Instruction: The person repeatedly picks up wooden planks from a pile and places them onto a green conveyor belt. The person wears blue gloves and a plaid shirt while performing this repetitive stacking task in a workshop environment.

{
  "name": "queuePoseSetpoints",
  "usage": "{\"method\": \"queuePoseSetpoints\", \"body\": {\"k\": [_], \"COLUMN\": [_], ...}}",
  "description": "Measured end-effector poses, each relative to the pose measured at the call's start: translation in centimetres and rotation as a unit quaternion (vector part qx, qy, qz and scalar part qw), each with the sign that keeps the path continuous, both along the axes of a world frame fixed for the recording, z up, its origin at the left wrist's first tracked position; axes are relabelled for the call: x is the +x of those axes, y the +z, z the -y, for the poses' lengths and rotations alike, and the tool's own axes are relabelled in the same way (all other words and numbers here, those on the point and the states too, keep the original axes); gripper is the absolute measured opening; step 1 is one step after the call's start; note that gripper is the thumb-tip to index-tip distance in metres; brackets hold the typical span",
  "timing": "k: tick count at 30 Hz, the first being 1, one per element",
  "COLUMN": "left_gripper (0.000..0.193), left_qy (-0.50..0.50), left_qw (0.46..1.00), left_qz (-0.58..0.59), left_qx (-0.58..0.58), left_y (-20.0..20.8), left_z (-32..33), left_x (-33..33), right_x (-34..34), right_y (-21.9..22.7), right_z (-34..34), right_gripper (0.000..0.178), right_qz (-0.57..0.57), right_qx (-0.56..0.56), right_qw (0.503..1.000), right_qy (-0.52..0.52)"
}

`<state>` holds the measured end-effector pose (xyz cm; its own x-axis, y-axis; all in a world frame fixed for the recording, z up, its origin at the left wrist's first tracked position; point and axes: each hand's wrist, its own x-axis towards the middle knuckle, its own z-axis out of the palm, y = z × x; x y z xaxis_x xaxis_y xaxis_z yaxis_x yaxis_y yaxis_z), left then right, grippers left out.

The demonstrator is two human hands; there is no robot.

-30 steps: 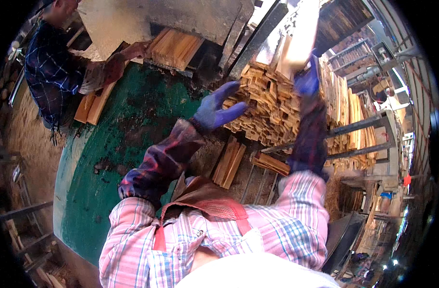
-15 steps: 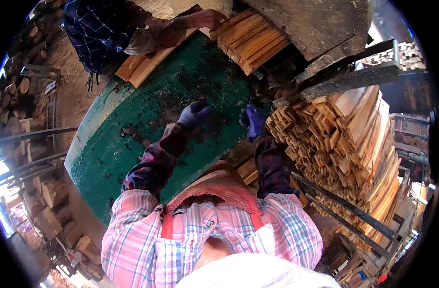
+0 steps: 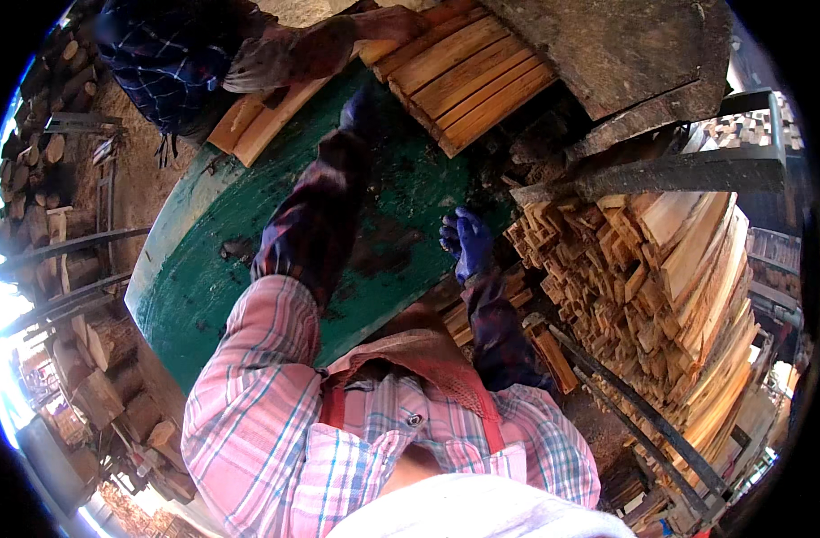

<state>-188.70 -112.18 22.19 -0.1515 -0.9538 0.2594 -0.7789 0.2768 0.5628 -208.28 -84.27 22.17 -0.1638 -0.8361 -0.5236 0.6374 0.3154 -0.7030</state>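
Observation:
My left hand, in a dark blue glove, is stretched out over the green table. It is close to the near left edge of a row of wooden slats; its fingers are dark and hard to make out. Nearer to me, on the right, my right hand in a blue glove hovers by the table's edge. Its fingers are spread and slightly bent, with nothing in them. A co-worker's arm reaches across the far side, that hand at the slats' far end. Two boards lie beneath that arm.
A tall stack of wooden strips stands to my right, with metal bars beside it. A metal arm juts over it. A worn flat plate lies at the far right. Cut logs are piled at left.
My left hand has moved away from me toward the slats. My right hand has dropped slightly nearer, its fingers opening out. The slats appear shifted a little within the view.

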Motion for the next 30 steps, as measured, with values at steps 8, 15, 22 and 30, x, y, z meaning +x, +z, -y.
{"method": "queuePoseSetpoints", "body": {"k": [8,15,22,30], "left_gripper": [0.039,0.042,0.041,0.042], "left_qy": [0.015,-0.045,-0.025,-0.116], "left_qw": [0.845,0.946,0.875,0.911], "left_qz": [-0.497,-0.239,-0.386,-0.337], "left_qx": [0.195,0.214,0.291,0.207], "left_y": [-1.9,-0.6,3.2,0.9], "left_z": [3.9,5.4,3.9,5.0], "left_x": [-1.4,0.8,0.1,3.8], "right_x": [0.2,-0.3,1.5,3.5], "right_y": [0.5,2.3,2.3,1.0], "right_z": [0.5,6.7,16.0,16.0], "right_gripper": [0.032,0.052,0.075,0.086], "right_qz": [0.008,-0.026,-0.186,-0.169], "right_qx": [0.036,-0.048,-0.145,-0.168], "right_qw": [0.999,0.994,0.965,0.964], "right_qy": [-0.015,-0.097,-0.113,-0.115]}}
